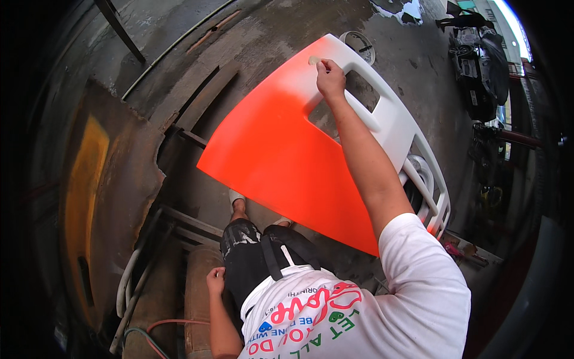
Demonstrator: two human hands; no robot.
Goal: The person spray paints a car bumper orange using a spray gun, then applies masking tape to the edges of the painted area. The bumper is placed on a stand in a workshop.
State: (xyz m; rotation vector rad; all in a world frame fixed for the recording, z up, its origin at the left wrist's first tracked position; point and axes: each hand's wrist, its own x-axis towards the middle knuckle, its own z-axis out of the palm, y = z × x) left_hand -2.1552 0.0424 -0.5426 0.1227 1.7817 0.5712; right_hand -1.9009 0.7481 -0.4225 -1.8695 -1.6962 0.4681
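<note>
A large curved vehicle body panel, bright orange fading to white along its far and right edges, lies before me. Rectangular openings run through its white part. My right hand reaches out over the far white part, near an opening. Between its pinched fingertips is a small, thin beige piece, which looks like a scrap of sandpaper, at the border of orange and white. My left hand hangs low at my side, away from the panel. Its fingers are curled in, and nothing shows in them.
A rusty sheet-metal part with a yellow patch stands at left. Below it are brown cylinders, metal bars and a red hose. A round white container sits beyond the panel. Dark machinery stands far right.
</note>
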